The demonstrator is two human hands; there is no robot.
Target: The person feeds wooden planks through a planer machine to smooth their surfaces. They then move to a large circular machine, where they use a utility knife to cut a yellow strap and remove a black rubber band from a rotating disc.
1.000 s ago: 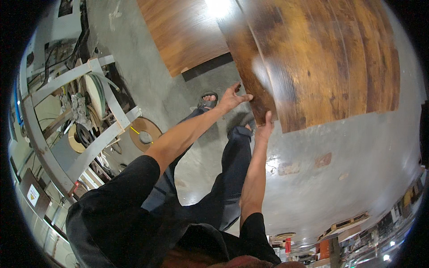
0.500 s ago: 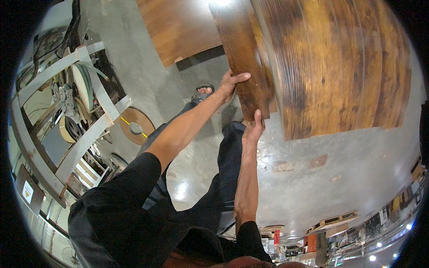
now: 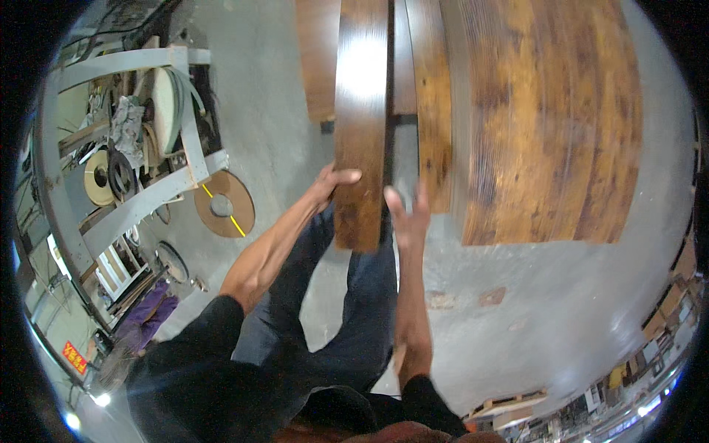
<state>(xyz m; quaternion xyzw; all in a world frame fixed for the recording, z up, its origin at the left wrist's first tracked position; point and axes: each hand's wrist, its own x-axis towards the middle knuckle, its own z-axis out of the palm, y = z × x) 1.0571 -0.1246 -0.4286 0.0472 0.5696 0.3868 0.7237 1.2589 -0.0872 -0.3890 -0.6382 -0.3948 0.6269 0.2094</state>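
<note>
A long dark-brown wooden board [image 3: 360, 140] with a glossy top stretches away from me, its near end above my legs. My left hand [image 3: 332, 184] grips the board's left edge, thumb on top and the other fingers hidden beneath. Just off its right edge is my right hand [image 3: 410, 215], slightly blurred, thumb and fingers spread with nothing between them. Right of that hand lies a narrow, lighter brown board [image 3: 434, 140], alongside a wide stack of wood-grain boards [image 3: 550, 133].
Another brown panel [image 3: 316, 81] lies low at the far left of the boards. A grey metal frame [image 3: 140, 210] holding rolls of edging stands to my left, with a brown roll [image 3: 244, 199] beside it. Grey concrete floor [image 3: 502, 340] surrounds the stack.
The long board has swung left and come nearer, apart from the narrow board it overlapped. My right hand has let go of its near end. My left hand keeps its grip.
</note>
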